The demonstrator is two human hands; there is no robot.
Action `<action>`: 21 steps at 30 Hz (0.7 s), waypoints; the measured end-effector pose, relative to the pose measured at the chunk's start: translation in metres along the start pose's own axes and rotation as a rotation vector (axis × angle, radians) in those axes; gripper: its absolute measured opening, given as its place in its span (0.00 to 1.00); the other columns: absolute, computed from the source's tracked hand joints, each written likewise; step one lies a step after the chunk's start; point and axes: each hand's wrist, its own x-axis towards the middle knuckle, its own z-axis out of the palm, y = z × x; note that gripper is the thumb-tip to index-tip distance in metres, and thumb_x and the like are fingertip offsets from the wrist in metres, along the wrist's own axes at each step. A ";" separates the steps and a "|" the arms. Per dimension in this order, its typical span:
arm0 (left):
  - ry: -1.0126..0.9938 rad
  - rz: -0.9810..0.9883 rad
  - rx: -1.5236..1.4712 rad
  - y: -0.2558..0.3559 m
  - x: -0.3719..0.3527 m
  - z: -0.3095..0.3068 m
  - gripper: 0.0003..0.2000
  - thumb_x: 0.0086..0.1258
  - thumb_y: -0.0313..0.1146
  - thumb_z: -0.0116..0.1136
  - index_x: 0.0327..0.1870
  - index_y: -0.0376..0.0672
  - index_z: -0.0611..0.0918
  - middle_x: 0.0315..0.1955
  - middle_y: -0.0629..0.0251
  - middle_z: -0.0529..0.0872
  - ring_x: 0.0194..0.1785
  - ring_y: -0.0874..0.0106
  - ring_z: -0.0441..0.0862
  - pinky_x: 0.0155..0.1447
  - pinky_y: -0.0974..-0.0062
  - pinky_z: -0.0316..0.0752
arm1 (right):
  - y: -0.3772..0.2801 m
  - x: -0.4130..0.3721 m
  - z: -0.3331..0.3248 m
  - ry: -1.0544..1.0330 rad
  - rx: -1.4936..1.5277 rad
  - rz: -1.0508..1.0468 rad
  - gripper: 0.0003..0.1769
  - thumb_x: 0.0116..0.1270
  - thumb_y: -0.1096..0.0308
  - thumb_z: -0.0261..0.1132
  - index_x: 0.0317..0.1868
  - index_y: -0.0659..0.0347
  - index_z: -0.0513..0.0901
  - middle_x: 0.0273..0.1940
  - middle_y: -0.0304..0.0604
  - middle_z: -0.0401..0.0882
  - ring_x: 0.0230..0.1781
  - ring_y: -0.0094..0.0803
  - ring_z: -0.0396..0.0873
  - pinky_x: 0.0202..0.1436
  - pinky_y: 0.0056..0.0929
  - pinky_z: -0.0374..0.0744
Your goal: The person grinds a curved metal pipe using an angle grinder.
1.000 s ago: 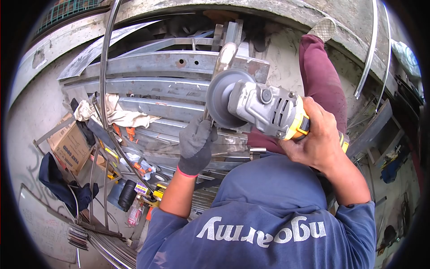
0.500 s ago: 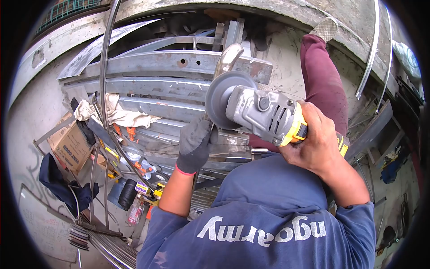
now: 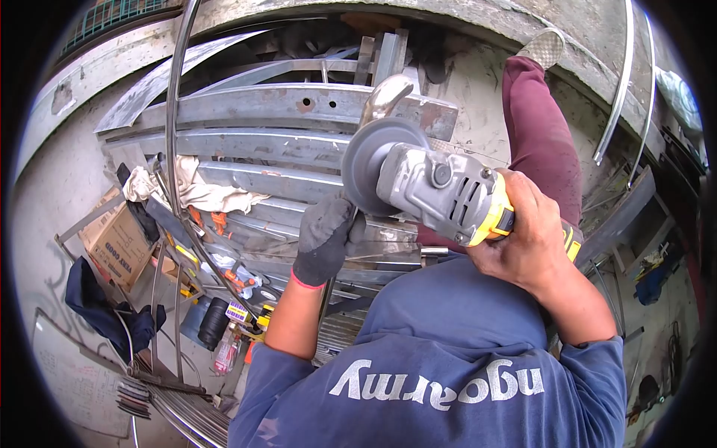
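Note:
My left hand, in a dark glove with a red cuff, is closed around a shiny curved metal pipe. The pipe's bent end shows beyond a grey disc, and its other end runs down past my wrist. An angle grinder with a grey head and yellow-black body is gripped in my bare right hand. Its disc lies over the middle of the pipe; whether they touch is hidden. Grey metal beams lie beneath both hands.
At the left are a cream cloth, a cardboard box, a black spool and scattered tools. A tall bent tube rises there. More metal tubes stand at the right, near a concrete ledge.
My left hand and the pipe have shifted very slightly, and the pipe's bent end is a little farther right. The grinder stays almost in place.

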 end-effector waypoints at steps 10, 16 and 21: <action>-0.080 0.123 0.049 -0.014 0.007 -0.009 0.23 0.91 0.51 0.48 0.41 0.41 0.83 0.18 0.71 0.77 0.21 0.78 0.72 0.28 0.74 0.66 | 0.000 0.002 0.001 0.029 0.018 -0.007 0.37 0.50 0.69 0.85 0.62 0.65 0.81 0.44 0.54 0.86 0.42 0.56 0.90 0.46 0.49 0.89; -0.077 0.143 0.099 -0.014 0.008 -0.011 0.21 0.92 0.47 0.47 0.42 0.41 0.84 0.19 0.70 0.78 0.21 0.77 0.72 0.29 0.72 0.66 | 0.001 0.003 0.000 0.005 0.020 0.018 0.38 0.50 0.69 0.85 0.63 0.66 0.81 0.46 0.56 0.87 0.43 0.58 0.90 0.47 0.49 0.89; -0.130 0.123 -0.074 -0.024 0.011 -0.014 0.21 0.91 0.48 0.49 0.42 0.40 0.84 0.19 0.70 0.78 0.21 0.76 0.73 0.30 0.72 0.67 | 0.001 0.004 -0.001 -0.021 0.044 0.013 0.38 0.50 0.69 0.84 0.63 0.67 0.81 0.46 0.57 0.87 0.43 0.58 0.91 0.47 0.49 0.89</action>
